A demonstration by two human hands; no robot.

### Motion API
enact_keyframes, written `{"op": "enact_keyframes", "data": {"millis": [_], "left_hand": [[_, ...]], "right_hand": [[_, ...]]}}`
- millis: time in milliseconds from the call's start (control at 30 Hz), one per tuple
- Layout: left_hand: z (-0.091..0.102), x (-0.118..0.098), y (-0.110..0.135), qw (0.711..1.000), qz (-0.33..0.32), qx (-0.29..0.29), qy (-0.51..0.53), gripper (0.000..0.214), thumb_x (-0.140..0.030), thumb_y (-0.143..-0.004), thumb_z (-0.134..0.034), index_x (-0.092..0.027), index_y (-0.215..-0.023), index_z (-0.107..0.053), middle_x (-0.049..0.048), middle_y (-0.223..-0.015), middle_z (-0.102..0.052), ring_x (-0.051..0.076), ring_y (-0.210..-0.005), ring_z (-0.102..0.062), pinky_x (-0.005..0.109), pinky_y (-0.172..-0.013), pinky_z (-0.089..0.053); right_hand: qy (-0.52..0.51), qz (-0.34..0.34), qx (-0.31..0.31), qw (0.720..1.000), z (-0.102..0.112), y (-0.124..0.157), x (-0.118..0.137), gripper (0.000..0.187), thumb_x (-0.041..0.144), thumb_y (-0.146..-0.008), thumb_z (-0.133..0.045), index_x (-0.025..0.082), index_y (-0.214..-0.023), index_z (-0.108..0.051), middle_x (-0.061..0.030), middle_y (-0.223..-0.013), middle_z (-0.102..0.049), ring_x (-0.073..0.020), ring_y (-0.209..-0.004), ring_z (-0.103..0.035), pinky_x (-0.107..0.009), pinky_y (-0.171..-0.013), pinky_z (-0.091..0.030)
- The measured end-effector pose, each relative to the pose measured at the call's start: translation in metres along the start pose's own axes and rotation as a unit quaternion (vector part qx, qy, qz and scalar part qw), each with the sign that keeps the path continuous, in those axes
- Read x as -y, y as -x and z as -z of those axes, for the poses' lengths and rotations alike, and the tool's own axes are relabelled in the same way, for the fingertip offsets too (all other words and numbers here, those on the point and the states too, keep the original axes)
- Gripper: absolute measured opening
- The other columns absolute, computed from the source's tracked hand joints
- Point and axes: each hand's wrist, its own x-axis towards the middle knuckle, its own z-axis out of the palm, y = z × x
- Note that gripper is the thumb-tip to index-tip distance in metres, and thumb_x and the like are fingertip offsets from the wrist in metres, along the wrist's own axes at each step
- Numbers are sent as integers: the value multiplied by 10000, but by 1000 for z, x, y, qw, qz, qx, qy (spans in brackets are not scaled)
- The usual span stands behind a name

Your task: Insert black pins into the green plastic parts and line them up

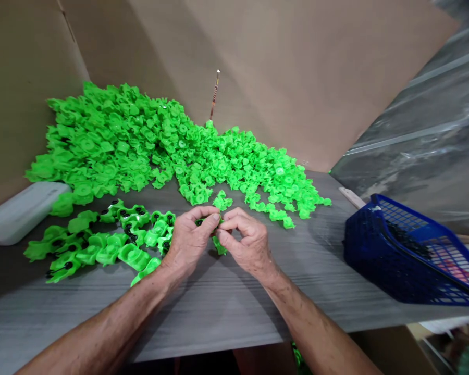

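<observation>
My left hand (189,237) and my right hand (248,240) meet above the table, fingertips pinched close together. Between them a small green plastic piece (220,246) shows below the fingers, mostly hidden. A bit of black is visible by my left fingers; what my right fingertips pinch is covered. Left of my hands lie several green plastic pieces joined in chains (133,255), some with black parts in them. Just beyond my fingers rests a loose green piece (222,200), apart from the large heap of green pieces (113,140).
A blue plastic basket (375,260) with dark small parts inside stands at the right. At the left lies a white box-like object (27,211). A thin stick (214,96) rises from the heap against the cardboard wall (281,73). The grey table (219,312) ends close to me.
</observation>
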Motion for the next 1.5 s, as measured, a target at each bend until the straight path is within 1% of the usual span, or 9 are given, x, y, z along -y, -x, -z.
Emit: {"op": "enact_keyframes", "data": {"millis": [333,467,700,800,900,1133,1233,1400,1500], "left_hand": [[0,-2,-3,999,30,26,28,378,-383,-632,-747,-143,-916,-677,21,-836,-661,123,-678,-575,262,-634,-479],[13,-8,-13,977,-50,59,-196,240,-365,-713,-642,-172,-854,-658,25,-831,-683,167,-742,-606,292,-695,-463],[31,-22,-21,725,-121,182,-653,244,-178,-759,-455,-197,-711,-693,61,-718,-713,202,-709,-633,296,-643,-369],[31,-30,-18,624,-96,182,-754,264,-176,-769,-451,-186,-689,-702,119,-790,-734,268,-818,-661,336,-702,-393],[31,-34,-15,574,-79,179,-795,249,-213,-781,-475,-184,-709,-712,147,-838,-738,324,-898,-660,399,-769,-417],[21,-11,-10,621,-258,113,-731,266,-281,-842,-519,-154,-993,-698,159,-1062,-694,341,-1041,-607,486,-939,-402],[13,2,-6,611,-309,132,-717,337,-213,-855,-517,-119,-1149,-651,179,-1226,-641,328,-1156,-564,484,-1055,-336],[9,9,0,567,-308,142,-751,336,-112,-874,-433,-116,-1113,-670,181,-1107,-682,318,-1083,-607,531,-1090,-284],[13,3,1,570,-264,124,-768,355,-120,-873,-425,-115,-1157,-638,180,-1070,-685,327,-1002,-635,512,-959,-414]], "right_hand": [[-11,-10,7,1000,4,-1,-11,65,158,-793,-635,199,-751,-663,-14,-767,-630,-140,-732,-609,-274,-676,-491],[13,-43,13,999,22,-5,-19,43,161,-780,-654,190,-791,-685,-19,-791,-641,-134,-716,-600,-263,-647,-481],[146,-86,256,952,19,5,-24,171,107,-685,-727,190,-833,-707,-6,-847,-599,-129,-737,-563,-249,-676,-436],[211,-71,237,946,8,9,-31,107,87,-781,-647,184,-781,-693,-16,-801,-589,-136,-735,-566,-246,-677,-425],[219,-61,186,956,0,11,-38,129,79,-818,-609,179,-782,-682,-35,-817,-600,-150,-758,-582,-252,-687,-440],[200,-37,118,972,0,8,-44,140,83,-836,-585,181,-790,-674,-34,-802,-597,-161,-797,-584,-262,-719,-456],[233,-56,112,964,3,8,-49,125,83,-810,-609,185,-813,-681,-41,-827,-597,-172,-809,-577,-269,-717,-453],[218,-52,131,966,2,9,-56,168,55,-807,-585,185,-806,-691,-41,-809,-626,-165,-795,-587,-262,-720,-454],[213,-50,107,970,3,9,-54,163,64,-804,-591,187,-821,-697,-50,-852,-643,-169,-821,-603,-269,-744,-463]]}}
